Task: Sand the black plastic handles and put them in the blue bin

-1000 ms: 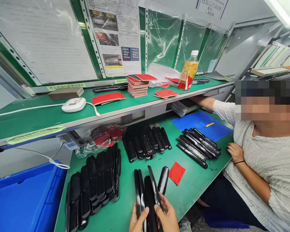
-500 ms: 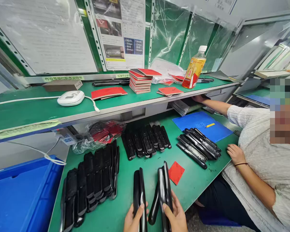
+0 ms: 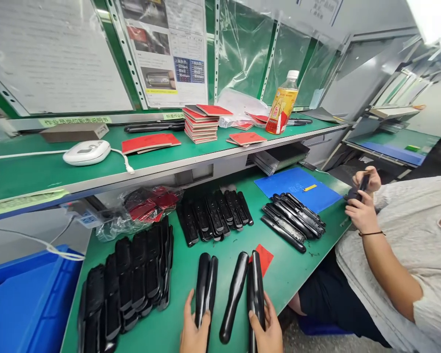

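While I watched through the head camera, the wearer's left hand [image 3: 193, 331] was curled around a pair of long black plastic housings [image 3: 203, 289], and the right hand [image 3: 268, 331] gripped a second pair [image 3: 256, 289] upright. A single housing [image 3: 235, 294] lay between them on the green bench [image 3: 169, 323]. A clear plastic bag [image 3: 112, 229] held red and black pieces [image 3: 150, 203]. A blue plastic crate [image 3: 55, 279] stood beyond the bench's left edge. At right, a co-worker's hands [image 3: 360, 213] held a black item [image 3: 360, 189].
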Tool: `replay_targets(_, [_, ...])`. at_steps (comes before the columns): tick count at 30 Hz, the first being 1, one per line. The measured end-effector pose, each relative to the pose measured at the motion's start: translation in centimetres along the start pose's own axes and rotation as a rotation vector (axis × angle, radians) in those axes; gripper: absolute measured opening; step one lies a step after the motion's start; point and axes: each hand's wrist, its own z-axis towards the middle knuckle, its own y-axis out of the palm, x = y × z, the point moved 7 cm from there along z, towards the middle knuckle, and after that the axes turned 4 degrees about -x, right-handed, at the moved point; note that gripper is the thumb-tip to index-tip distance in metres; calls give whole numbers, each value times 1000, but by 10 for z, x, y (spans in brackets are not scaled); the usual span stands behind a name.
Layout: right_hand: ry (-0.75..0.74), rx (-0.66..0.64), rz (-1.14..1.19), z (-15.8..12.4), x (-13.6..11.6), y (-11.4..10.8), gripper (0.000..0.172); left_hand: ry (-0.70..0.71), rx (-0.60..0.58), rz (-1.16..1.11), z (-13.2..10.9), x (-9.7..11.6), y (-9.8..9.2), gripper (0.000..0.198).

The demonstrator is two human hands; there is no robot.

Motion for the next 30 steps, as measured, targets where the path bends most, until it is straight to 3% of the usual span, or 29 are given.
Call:
replay_targets(7, [-61, -59, -93, 5, 0, 7, 76, -21, 83, 267, 1, 4, -15, 73])
replay_targets(14, [-187, -134, -258, 2, -14, 34, 62, -92, 134, 552, 2, -2, -22, 65])
replay_targets(19, [-266, -142, -379, 2, -26, 47, 61, 62, 208, 578, 8, -5, -22, 58])
replay_targets(24, [-355, -131, -492, 4, -36, 49, 57, -30, 207, 572, 9, -10, -33, 60])
replay_targets(30, [-439, -133, -577, 9, -47, 49, 52, 193, 398, 735, 3, 1, -40, 53])
